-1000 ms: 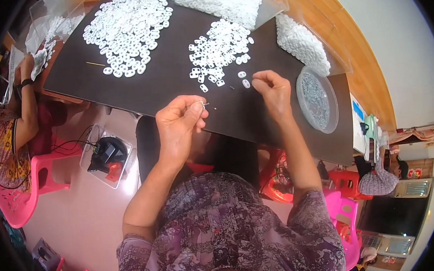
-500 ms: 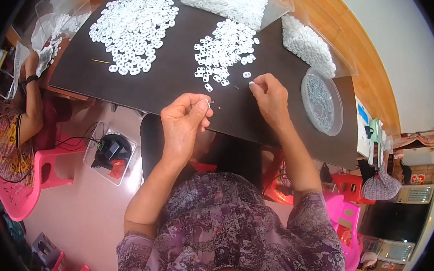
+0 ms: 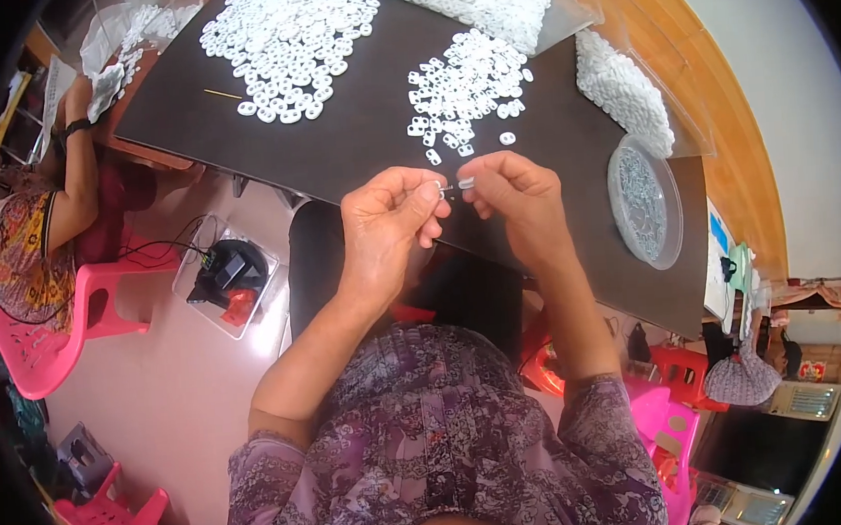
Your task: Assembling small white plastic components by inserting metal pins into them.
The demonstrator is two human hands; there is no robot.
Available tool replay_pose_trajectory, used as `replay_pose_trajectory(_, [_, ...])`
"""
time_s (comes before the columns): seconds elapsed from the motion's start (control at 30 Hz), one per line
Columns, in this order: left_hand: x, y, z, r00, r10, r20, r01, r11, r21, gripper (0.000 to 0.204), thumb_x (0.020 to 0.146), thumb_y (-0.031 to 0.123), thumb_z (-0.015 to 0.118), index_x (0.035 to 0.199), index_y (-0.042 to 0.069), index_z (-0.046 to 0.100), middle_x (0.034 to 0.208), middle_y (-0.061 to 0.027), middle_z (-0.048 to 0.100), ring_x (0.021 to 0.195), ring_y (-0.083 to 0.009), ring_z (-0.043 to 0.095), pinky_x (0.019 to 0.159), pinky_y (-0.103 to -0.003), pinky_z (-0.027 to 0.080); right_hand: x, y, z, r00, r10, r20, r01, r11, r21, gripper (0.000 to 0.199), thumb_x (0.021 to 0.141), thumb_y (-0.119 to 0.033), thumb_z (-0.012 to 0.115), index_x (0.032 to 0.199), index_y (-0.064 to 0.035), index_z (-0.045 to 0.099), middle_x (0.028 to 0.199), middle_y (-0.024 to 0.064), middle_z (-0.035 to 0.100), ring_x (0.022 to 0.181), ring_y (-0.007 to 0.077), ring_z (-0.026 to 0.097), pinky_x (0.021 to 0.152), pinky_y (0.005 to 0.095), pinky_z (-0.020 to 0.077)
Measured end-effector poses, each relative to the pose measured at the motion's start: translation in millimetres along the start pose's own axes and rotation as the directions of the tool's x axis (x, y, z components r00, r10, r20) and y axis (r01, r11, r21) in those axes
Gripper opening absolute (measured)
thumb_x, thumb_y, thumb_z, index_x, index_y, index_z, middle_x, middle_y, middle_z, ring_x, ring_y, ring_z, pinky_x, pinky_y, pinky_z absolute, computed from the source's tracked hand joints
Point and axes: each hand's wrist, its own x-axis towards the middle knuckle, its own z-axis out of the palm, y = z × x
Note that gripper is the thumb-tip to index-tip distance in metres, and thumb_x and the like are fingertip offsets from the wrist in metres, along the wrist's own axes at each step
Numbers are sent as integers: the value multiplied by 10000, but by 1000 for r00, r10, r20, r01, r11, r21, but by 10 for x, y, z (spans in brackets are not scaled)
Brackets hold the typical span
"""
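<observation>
My left hand [image 3: 385, 231] pinches a small white plastic piece, mostly hidden by the fingertips, with thin metal screws [image 3: 449, 191] sticking out to the right. Facing it, my right hand [image 3: 525, 203] holds a small white plastic cap [image 3: 466, 183] between thumb and fingers, close to the screw tips. Whether the two parts touch cannot be told. Beyond the hands lies a pile of white rectangular two-hole pieces [image 3: 467, 82]. One white oval piece [image 3: 507, 138] lies apart near my right hand.
A larger heap of white oval two-hole pieces [image 3: 287, 49] covers the table's [image 3: 179, 94] far left, beside a thin yellow stick [image 3: 222, 94]. Clear bins of white pieces stand at the back. A round clear dish [image 3: 677, 213] of small screws sits right. Another person [image 3: 29, 238] sits left.
My right hand has moved left from the table with the white cap, up to my left hand. The view has shifted slightly, so the table's things appear farther right.
</observation>
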Motion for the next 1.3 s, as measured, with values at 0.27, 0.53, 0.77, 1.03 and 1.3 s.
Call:
replay_pose_trajectory(0.27, [-29, -23, -39, 998, 51, -30, -53, 997, -59, 154, 894, 78, 560, 950, -56, 610, 739, -64, 613, 577, -61, 522, 511, -185, 423, 30, 72, 187, 1000, 12, -18, -11, 999, 33, 164, 896, -108, 561, 948, 23, 645, 762, 35, 618, 649, 64, 532, 563, 187, 411])
replay_pose_trajectory(0.53, [-39, -10, -90, 995, 61, -84, -64, 997, -37, 147, 896, 68, 556, 953, -57, 605, 744, -67, 616, 564, -58, 518, 504, -182, 419, 24, 85, 224, 999, -51, -7, 51, 998, -35, 164, 863, -68, 583, 984, 24, 644, 783, 32, 627, 681, 71, 554, 580, 186, 418])
replay_pose_trajectory(0.77, [-57, -35, -80, 987, 127, -99, -128, 992, 3, 161, 905, 74, 551, 991, -52, 604, 750, -52, 616, 577, -44, 522, 505, -171, 415, 18, 75, 256, 996, -77, -52, 73, 994, -80, 175, 839, -50, 607, 996, 9, 656, 799, 34, 642, 690, 65, 569, 589, 187, 422])
replay_pose_trajectory(1.03, [-75, -64, -60, 978, 170, -122, -166, 985, 46, 180, 902, 123, 581, 996, -26, 619, 760, -51, 636, 575, -51, 544, 508, -169, 429, 20, 103, 312, 983, -168, -81, 158, 980, -120, 162, 841, -54, 614, 984, 2, 669, 807, 15, 645, 691, 51, 555, 601, 185, 428])
replay_pose_trajectory(1.3, [-77, -81, -60, 976, 174, -131, -165, 983, 78, 183, 905, 122, 575, 1007, -24, 618, 769, -42, 637, 582, -44, 542, 513, -164, 426, 26, 119, 343, 973, -212, -95, 193, 965, -179, 150, 844, -64, 628, 970, 7, 669, 803, 8, 635, 698, 48, 539, 615, 180, 424])
